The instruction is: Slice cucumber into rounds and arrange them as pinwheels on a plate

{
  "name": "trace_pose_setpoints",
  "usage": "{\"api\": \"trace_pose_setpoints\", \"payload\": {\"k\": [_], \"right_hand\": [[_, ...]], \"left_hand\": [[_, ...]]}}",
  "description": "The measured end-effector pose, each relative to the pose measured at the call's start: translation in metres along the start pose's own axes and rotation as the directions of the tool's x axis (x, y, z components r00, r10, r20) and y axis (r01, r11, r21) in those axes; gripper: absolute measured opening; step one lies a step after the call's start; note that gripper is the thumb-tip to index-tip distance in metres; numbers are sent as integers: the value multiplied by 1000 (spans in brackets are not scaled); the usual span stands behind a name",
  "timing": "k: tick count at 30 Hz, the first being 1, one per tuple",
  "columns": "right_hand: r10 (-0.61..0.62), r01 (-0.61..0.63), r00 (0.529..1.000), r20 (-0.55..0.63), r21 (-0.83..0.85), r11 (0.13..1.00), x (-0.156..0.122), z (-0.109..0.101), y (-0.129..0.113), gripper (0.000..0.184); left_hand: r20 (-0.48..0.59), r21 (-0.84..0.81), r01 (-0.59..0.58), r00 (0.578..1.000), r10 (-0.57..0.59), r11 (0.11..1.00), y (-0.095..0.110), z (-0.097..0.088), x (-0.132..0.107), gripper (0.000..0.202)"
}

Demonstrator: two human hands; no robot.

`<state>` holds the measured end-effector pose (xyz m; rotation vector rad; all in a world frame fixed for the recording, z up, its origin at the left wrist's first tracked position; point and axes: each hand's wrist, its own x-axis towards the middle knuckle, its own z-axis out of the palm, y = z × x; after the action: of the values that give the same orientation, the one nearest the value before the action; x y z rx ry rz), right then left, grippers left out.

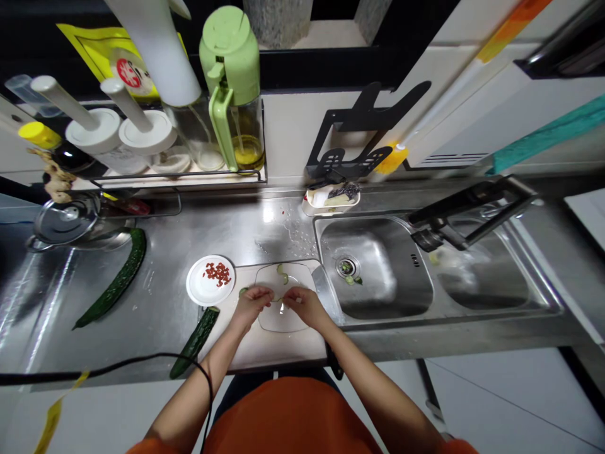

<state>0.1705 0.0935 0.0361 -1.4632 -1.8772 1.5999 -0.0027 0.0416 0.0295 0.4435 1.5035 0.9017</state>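
Note:
My left hand [253, 308] and my right hand [306, 306] meet over a clear glass dish [283, 330], both closed in a pinch. Between their fingertips is a thin cucumber slice [277, 299]. More curved cucumber slices [282, 272] lie in the dish towards its far side. The dish rests on a pale cutting board [244, 356]. Left of my left hand lies a cut cucumber [196, 343]. Beyond it, a white plate [193, 291] holds small red pieces [218, 273]. A wide knife blade [327, 293] lies along the board's right edge, its handle low beside my right forearm.
A whole cucumber [118, 287] lies on the steel counter at left, near a lidded pot [66, 221]. Scraps [352, 279] sit by the drain of the sink [392, 302] under a black faucet [454, 214]. An oil bottle [231, 82] and jars line the rack. A black cable [118, 364] crosses my left arm.

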Motion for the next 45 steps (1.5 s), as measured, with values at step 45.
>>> {"api": "trace_pose_setpoints", "payload": {"k": [45], "right_hand": [[-228, 238, 965, 126, -784, 573, 69, -28, -3, 20]], "left_hand": [[-269, 708, -3, 923, 274, 706, 12, 45, 30, 14]]}}
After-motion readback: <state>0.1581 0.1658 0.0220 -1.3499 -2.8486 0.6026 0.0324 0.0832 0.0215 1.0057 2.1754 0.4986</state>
